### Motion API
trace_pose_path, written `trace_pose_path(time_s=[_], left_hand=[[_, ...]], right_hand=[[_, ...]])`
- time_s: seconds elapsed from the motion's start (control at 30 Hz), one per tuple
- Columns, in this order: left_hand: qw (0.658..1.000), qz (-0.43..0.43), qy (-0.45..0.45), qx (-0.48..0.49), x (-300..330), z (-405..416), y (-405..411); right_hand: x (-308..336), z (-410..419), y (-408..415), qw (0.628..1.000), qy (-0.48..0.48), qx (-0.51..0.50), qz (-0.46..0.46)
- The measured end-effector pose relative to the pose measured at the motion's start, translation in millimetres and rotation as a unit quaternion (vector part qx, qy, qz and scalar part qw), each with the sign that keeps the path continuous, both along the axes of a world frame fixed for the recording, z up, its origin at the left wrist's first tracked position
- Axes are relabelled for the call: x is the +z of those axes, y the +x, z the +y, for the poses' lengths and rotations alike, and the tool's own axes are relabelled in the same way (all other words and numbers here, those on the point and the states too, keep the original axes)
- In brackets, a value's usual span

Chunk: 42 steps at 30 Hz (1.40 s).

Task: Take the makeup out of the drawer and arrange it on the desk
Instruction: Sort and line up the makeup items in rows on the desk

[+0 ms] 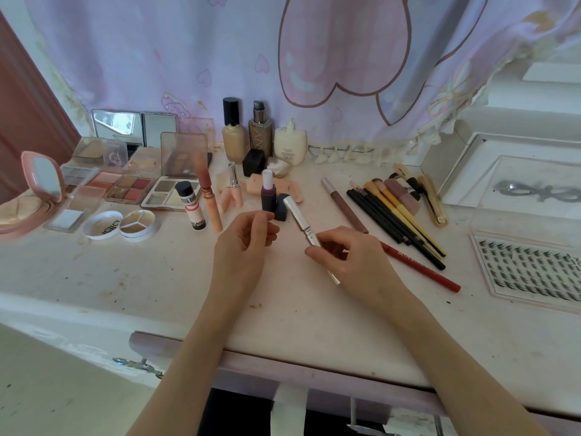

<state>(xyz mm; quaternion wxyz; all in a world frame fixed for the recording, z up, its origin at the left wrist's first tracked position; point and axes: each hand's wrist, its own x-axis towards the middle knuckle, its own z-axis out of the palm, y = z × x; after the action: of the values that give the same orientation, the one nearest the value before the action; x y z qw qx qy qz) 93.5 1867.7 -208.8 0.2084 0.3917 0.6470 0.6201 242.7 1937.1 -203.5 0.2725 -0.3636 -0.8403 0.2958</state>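
While both forearms reach over the front edge of the stained white desk (103,278), the right hand (349,256) pinches a slim silver metallic cosmetic pen (301,223) between thumb and curled fingers (327,239), gripping it low on the barrel. The pen is tilted, its capped end raised up and to the left, its lower tip showing below the hand. The left hand (245,243) is loosely curled, thumb and forefinger brought together near the base of a dark purple lipstick tube with a white stick raised (268,193); whether they hold anything cannot be told.

The lipstick stands upright at desk centre, with its dark cap (280,207) just beside it. Behind stand three foundation bottles (261,133). To the left lie open eyeshadow palettes (125,184), a pink round compact with mirror (37,187) and a white round concealer pot with its lid beside it (138,223). To the right lie a bundle of black and yellow pencils and brushes (399,209), a red pencil (421,265) and a clear tray of false lashes (531,265).

Open room lies on the near left of the desk and along the front edge between the arms. Below that edge the pale pink drawer front (314,376) is pulled out.
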Motion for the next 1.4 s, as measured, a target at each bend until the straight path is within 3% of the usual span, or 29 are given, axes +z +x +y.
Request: trace_pose_path(time_s=[0.07, 0.17, 0.37, 0.47, 0.73, 0.9, 1.03, 1.27, 1.4], left_hand=[[0.999, 0.045, -0.023, 0.004, -1.5, -0.8, 0.0], [0.980, 0.185, -0.073, -0.023, -4.0, -2.2, 3.2], [0.903, 0.394, -0.161, -0.056, -7.7, -7.3, 5.1], [0.870, 0.449, -0.195, -0.056, -10.2, -8.5, 5.4], [0.838, 0.498, -0.217, -0.059, -13.0, -9.1, 6.0], [0.822, 0.510, -0.242, -0.067, -15.6, -7.5, 6.4], [0.819, 0.513, -0.248, -0.070, -17.5, -7.9, 6.2], [0.822, 0.510, -0.243, -0.070, -16.1, -8.7, 6.8], [0.825, 0.508, -0.239, -0.069, -16.0, -9.3, 6.8]], right_hand=[[-0.8, 1.5, 0.8, 0.998, 0.001, -0.055, 0.010], [-1.7, 6.4, -2.2, 0.993, 0.018, -0.113, -0.032], [0.1, 17.5, -16.9, 0.976, 0.024, -0.161, -0.146], [0.8, 20.6, -25.1, 0.971, 0.043, -0.170, -0.164], [3.2, 19.7, -27.5, 0.973, -0.011, -0.210, -0.097], [14.9, 29.4, -4.1, 0.972, 0.037, -0.227, -0.041], [24.8, 44.9, 16.9, 0.962, 0.113, -0.232, -0.092], [21.6, 62.0, 4.9, 0.934, 0.190, -0.155, -0.260], [17.6, 67.7, -7.2, 0.919, 0.180, -0.160, -0.313]])
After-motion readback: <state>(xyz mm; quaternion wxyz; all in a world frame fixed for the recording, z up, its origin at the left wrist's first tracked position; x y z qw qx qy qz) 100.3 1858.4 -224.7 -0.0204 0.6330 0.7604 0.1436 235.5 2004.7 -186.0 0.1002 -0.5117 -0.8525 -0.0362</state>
